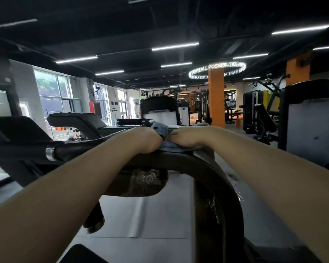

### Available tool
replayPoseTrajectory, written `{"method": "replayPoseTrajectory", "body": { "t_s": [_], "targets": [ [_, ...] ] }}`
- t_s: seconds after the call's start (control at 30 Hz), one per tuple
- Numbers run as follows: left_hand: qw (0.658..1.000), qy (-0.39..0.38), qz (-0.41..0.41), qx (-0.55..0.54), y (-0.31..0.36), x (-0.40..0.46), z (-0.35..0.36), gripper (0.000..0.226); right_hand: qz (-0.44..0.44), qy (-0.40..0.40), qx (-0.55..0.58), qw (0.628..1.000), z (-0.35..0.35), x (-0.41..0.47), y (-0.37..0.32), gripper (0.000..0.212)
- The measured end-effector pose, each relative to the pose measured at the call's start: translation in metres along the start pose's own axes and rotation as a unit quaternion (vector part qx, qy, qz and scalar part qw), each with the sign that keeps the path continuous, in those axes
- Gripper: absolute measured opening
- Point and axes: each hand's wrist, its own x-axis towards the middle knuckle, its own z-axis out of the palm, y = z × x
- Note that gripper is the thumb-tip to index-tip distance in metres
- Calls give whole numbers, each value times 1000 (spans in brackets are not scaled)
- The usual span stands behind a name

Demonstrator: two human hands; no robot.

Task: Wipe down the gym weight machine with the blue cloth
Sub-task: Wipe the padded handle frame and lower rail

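In a dark-ceilinged gym, both hands' fingers grip the blue cloth [162, 130] atop the black machine frame [213, 173].

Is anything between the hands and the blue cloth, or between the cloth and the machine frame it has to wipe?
Nothing visible. The left hand and right hand both grip the blue cloth, which already lies on top of the machine's curved black frame.

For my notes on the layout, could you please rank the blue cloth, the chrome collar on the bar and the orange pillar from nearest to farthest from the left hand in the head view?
1. Blue cloth: bunched against the left hand, between both hands.
2. Chrome collar: lower left, on the black bar.
3. Orange pillar: right of centre, far across the gym.
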Motion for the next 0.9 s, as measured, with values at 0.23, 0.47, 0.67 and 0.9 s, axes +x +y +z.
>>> {"method": "replayPoseTrajectory", "body": {
  "t_s": [0.23,0.47,0.67,0.9],
  "targets": [
    [986,-94,77,114,35,30,0,33,36,6,-35,999,3,-12,62,49],
    [970,-106,174,136,61,50,14,26,26,74,59,995,21,-26,94,33],
    [953,-97,213,193,75,53,14,29,54,135,96,985,43,-46,115,30],
    [945,-97,265,165,100,41,21,40,86,105,73,988,42,-43,127,36]
  ]
}}
